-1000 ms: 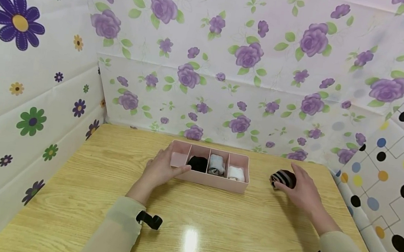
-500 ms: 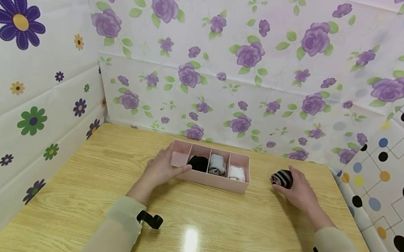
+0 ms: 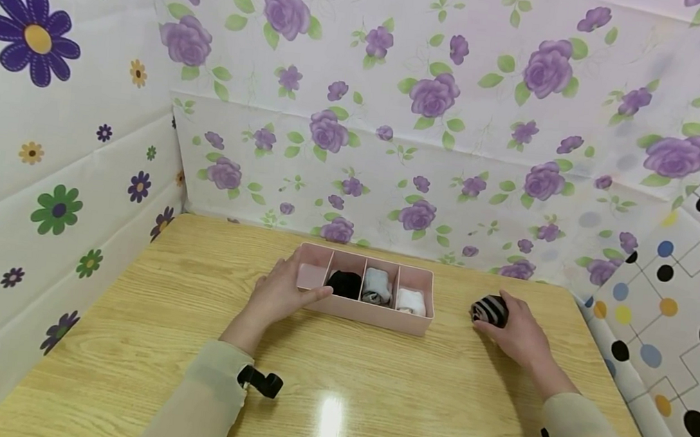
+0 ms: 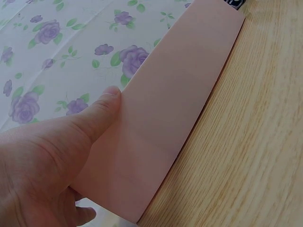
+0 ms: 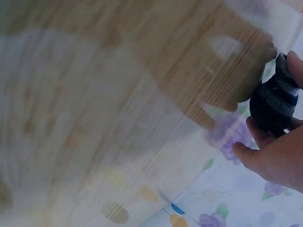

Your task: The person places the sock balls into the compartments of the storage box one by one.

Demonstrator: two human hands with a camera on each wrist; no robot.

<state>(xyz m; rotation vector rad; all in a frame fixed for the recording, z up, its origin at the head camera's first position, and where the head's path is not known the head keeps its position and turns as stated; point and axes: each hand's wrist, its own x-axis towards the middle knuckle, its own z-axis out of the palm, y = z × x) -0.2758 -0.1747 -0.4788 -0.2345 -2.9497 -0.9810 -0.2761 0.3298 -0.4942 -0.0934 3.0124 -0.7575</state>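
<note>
Right of centre in the head view, a rolled, striped black-and-grey sock bundle [image 3: 490, 310] on the wood-grain table [image 3: 128, 324] is gripped by the right hand [image 3: 518, 332]. The smooth pink four-compartment tray [image 3: 379, 315] at centre is held at its left end by the left hand [image 3: 277, 294], thumb along its front wall.

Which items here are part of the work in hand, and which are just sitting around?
In hand: striped sock roll, gripped by the right hand; pink divider box, held by the left hand.

Sitting around: black, grey and white sock rolls in the box; table.
</note>
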